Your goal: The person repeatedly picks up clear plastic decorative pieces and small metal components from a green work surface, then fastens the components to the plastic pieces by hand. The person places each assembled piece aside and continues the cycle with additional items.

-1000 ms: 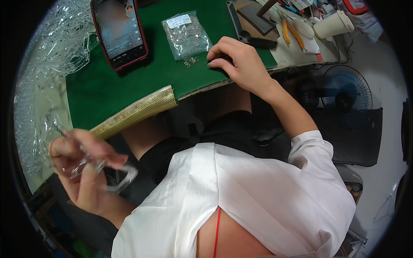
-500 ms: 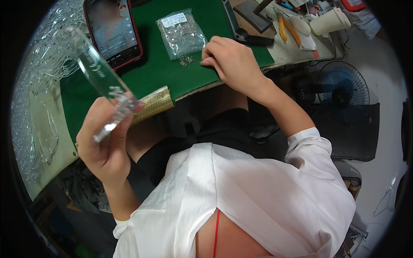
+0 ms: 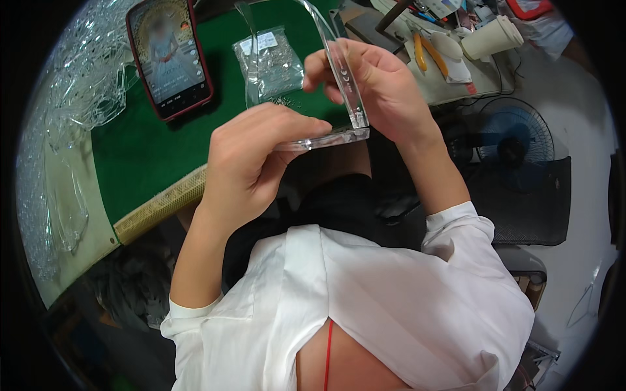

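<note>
My left hand [image 3: 251,153] grips the front of a clear plastic eyeglass frame [image 3: 345,85], thumb on top. Its two temples stick up and away from me. My right hand [image 3: 391,88] is at the right-hand temple, close to the hinge, with its fingers curled behind the clear plastic. Whatever those fingertips pinch is hidden or too small to make out. Beyond the frame, a clear bag [image 3: 277,65] of tiny metal parts lies on the green mat [image 3: 150,163]. A small heap of loose metal bits [image 3: 285,101] shows just below it, partly covered by my left hand.
A phone [image 3: 171,58] in a red case lies at the far left of the mat. Many clear frames [image 3: 72,104] are heaped along the left edge. Yellow-handled pliers [image 3: 430,52], a pale cup [image 3: 492,36] and a dark metal tool [image 3: 372,29] stand far right; a fan [image 3: 515,143] is below.
My left hand has brought the eyeglass frame rightward and turned it, in front of the bag. My right hand has lifted off the loose metal bits and moved up to the temple.
</note>
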Demonstrator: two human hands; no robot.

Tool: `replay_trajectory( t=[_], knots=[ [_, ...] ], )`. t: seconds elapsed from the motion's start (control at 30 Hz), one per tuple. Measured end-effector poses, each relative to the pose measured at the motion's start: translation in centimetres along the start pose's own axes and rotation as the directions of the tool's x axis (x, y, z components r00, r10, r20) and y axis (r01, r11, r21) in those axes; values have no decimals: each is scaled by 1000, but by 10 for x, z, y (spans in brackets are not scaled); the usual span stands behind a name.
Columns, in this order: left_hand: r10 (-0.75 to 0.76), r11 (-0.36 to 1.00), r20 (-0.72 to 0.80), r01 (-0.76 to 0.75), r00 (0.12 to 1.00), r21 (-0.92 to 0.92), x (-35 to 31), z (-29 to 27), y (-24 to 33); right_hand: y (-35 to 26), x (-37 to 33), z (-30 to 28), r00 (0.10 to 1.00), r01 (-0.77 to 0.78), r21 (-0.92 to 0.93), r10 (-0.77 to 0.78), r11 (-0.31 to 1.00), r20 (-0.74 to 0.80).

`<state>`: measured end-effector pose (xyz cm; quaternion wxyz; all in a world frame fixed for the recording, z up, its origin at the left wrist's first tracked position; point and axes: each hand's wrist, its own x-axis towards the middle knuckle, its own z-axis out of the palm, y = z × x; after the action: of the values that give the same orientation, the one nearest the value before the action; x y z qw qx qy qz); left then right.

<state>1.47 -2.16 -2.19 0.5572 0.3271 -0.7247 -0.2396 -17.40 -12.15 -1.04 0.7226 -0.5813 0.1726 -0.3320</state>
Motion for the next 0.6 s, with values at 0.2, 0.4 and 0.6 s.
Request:
replay_trajectory(
  t=[0.2, 0.4, 0.6],
  knots=[
    [-147, 989, -5, 147, 989, -36, 5, 3, 3, -32, 1, 3, 957, 284, 65, -287, 956, 41],
    [-55, 979, -129, 28, 990, -200, 4, -10, 9, -4, -7, 2, 956, 160, -862, -292, 480, 14],
    [36, 981, -215, -76, 976, -181, 1, -23, 7, 37, -11, 6, 963, 165, -978, -235, 124, 133]
  ],
)
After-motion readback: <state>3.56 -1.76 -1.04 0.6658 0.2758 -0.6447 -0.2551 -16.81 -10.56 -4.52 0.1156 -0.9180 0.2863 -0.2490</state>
